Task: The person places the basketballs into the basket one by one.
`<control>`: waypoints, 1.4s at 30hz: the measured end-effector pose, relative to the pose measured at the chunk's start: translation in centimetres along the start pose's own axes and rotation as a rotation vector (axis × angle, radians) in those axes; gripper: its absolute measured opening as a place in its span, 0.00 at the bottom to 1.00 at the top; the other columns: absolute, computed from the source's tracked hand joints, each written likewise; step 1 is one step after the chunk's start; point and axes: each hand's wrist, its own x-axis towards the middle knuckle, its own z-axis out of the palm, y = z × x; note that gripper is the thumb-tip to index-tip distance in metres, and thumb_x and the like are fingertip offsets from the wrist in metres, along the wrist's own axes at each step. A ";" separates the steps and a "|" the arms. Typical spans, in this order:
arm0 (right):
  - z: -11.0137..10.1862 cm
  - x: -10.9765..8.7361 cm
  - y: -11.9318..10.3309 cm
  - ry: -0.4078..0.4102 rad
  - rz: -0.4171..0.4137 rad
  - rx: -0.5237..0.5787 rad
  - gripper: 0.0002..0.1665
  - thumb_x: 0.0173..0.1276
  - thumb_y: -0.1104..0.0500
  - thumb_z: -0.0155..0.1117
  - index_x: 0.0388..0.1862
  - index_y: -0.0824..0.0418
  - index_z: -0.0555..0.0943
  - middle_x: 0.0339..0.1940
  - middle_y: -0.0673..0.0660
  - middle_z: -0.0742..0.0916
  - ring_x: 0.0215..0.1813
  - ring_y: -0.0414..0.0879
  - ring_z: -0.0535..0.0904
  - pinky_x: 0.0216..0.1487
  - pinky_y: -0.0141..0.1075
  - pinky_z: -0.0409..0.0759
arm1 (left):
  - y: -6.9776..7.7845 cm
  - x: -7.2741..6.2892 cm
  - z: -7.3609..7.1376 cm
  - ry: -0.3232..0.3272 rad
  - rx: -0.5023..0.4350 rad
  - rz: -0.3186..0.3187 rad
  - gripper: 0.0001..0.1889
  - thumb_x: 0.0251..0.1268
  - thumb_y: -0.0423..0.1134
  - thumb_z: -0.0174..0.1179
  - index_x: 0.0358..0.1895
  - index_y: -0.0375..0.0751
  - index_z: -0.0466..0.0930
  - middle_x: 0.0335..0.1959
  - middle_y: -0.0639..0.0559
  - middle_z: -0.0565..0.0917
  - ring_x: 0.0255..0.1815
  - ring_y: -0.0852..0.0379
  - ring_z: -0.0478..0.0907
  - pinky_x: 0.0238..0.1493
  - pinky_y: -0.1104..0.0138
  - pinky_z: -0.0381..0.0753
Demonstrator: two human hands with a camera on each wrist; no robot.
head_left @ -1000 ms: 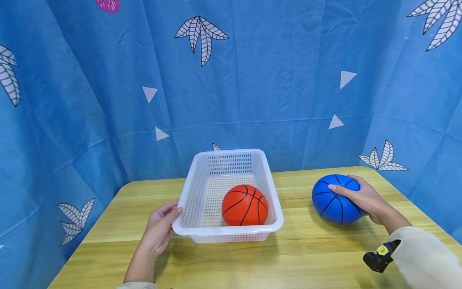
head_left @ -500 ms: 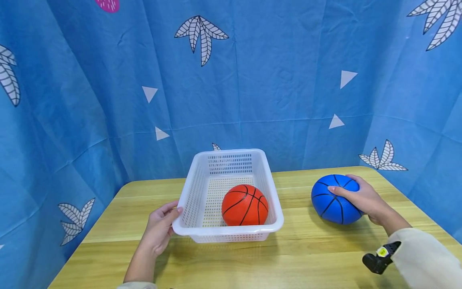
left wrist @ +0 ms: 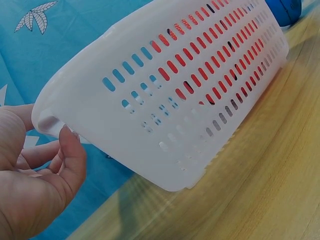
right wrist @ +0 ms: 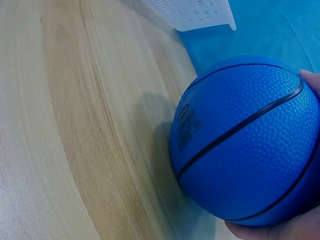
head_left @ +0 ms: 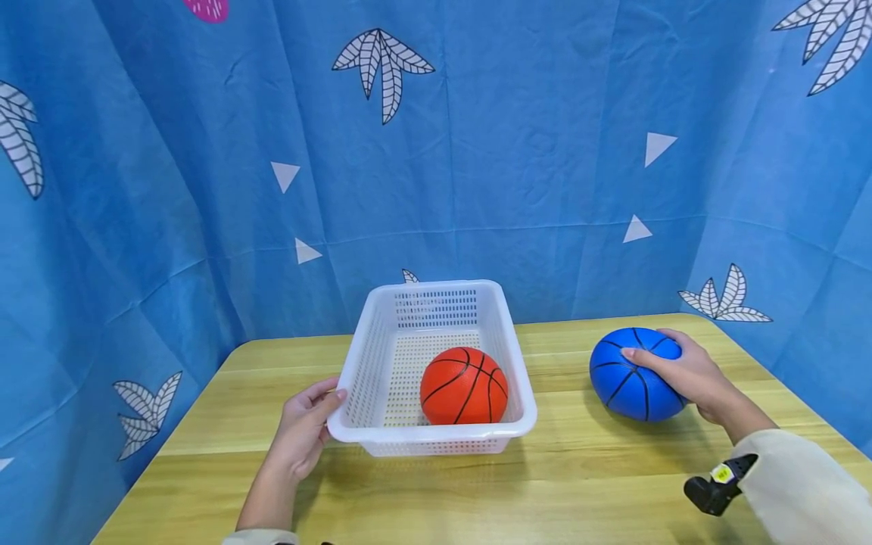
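A white plastic basket [head_left: 371, 434] with slotted walls stands at the middle of the table. My left hand [head_left: 301, 428] grips its left rim near the front corner, thumb on top; in the left wrist view the fingers [left wrist: 74, 155] curl under the lip. Inside the basket, toward the front right, lies a red basketball [head_left: 463, 386]. To the right, my right hand [head_left: 695, 376] holds a blue basketball [head_left: 630, 386], thumb across its top and the other fingers behind it. The right wrist view shows the blue basketball [right wrist: 245, 145] close over the wood.
The wooden table [head_left: 579, 484] has rounded far corners. A blue curtain [head_left: 518, 166] with leaf and triangle prints hangs behind it and along both sides. A black device [head_left: 715, 488] with a yellow label is strapped at the right cuff.
Hands, basket and both basketballs keep their places; the whole head view has shifted only a few pixels.
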 end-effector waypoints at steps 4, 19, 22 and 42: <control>0.0 0.0 -0.1 0.002 0.001 -0.005 0.61 0.64 0.31 0.51 0.74 0.68 0.35 0.68 0.82 0.51 0.60 0.79 0.59 0.46 0.62 0.78 | -0.1 0.1 0.0 0.003 0.005 0.002 0.22 0.67 0.35 0.56 0.62 0.32 0.66 0.49 0.42 0.78 0.46 0.51 0.80 0.46 0.57 0.83; 0.1 0.9 -4.0 0.065 -0.088 0.045 0.60 0.63 0.32 0.53 0.75 0.64 0.36 0.69 0.81 0.51 0.61 0.80 0.58 0.50 0.66 0.73 | -0.3 0.3 -0.3 -0.008 0.006 0.009 0.24 0.66 0.37 0.57 0.62 0.33 0.66 0.51 0.40 0.77 0.47 0.49 0.81 0.47 0.56 0.82; 0.2 1.0 -5.3 0.076 -0.113 0.051 0.59 0.63 0.32 0.54 0.76 0.63 0.37 0.70 0.80 0.51 0.62 0.79 0.58 0.51 0.67 0.72 | -0.2 0.2 -0.1 0.004 0.008 0.019 0.22 0.67 0.35 0.55 0.61 0.32 0.67 0.49 0.40 0.78 0.46 0.49 0.81 0.45 0.56 0.83; 2.6 2.9 -14.6 0.074 -0.226 0.032 0.56 0.60 0.33 0.59 0.77 0.54 0.43 0.70 0.73 0.58 0.64 0.75 0.60 0.53 0.65 0.72 | -0.1 0.0 0.1 0.011 0.015 0.027 0.22 0.66 0.33 0.56 0.61 0.30 0.67 0.47 0.40 0.79 0.43 0.49 0.81 0.43 0.58 0.84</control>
